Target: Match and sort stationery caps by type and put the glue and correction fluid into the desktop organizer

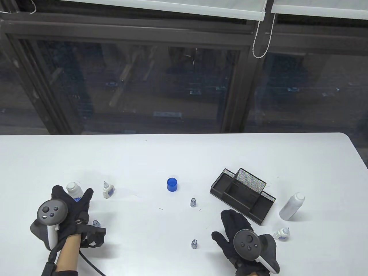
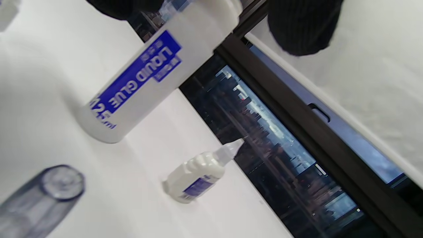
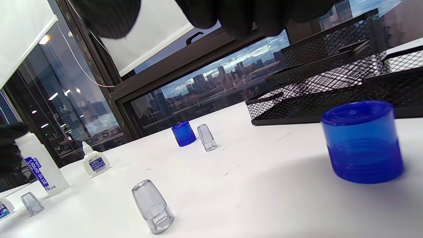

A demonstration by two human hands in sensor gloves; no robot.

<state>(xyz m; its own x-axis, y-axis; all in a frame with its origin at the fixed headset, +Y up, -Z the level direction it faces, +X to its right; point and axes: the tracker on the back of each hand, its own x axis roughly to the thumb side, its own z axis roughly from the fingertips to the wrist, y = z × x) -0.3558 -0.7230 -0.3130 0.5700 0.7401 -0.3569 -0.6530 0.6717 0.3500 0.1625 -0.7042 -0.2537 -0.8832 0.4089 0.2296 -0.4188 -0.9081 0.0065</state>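
Note:
A white liquid glue bottle (image 1: 73, 188) (image 2: 155, 76) stands at the left. My left hand (image 1: 72, 202) straddles it, fingers on one side, the thumb (image 2: 302, 29) a little apart from it. A small correction fluid bottle (image 1: 108, 191) (image 2: 196, 178) stands uncapped to its right. A blue cap (image 1: 172, 184) (image 3: 183, 133) sits mid-table. A second blue cap (image 3: 362, 142) lies under my right hand (image 1: 222, 225), hidden in the table view; the fingers (image 3: 244, 16) hover above it, holding nothing. The black mesh organizer (image 1: 243, 195) (image 3: 330, 82) stands just beyond that hand.
Clear caps stand at mid-table (image 1: 193, 202), near the front (image 1: 194, 244) (image 3: 152, 206) and beside my left wrist (image 1: 96, 223) (image 2: 43, 195). A second white glue bottle (image 1: 291, 206) and a small correction fluid bottle (image 1: 281, 233) are right of the organizer.

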